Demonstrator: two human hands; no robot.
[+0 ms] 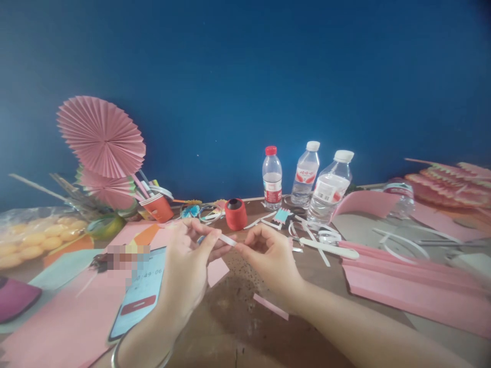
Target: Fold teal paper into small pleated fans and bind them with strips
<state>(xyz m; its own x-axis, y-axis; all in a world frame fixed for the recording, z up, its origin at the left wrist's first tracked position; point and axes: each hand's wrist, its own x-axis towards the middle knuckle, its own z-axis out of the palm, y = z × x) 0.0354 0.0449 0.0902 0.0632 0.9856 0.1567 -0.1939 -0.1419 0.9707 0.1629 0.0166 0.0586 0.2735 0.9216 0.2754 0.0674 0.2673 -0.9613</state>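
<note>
A small white strip [227, 239] is stretched between my two hands above the brown table. My left hand [192, 255] pinches its left end between thumb and fingers, and a bit of something blue shows among those fingers. At the strip's right end, the thumb and index finger of my right hand [268, 255] are closed on it. Below my hands lie a narrow pink strip [270, 306] and a small pink paper piece [218, 272]. A phone [138, 294] rests beside my left wrist.
Three bottles, one red-capped [272, 179], stand at the back near a red spool [236, 214]. White strips and a white-handled tool [330, 249] lie right of centre. Pink paper [414, 286] covers the right side. Left are a red cup [157, 207] and pink paper fans [103, 138].
</note>
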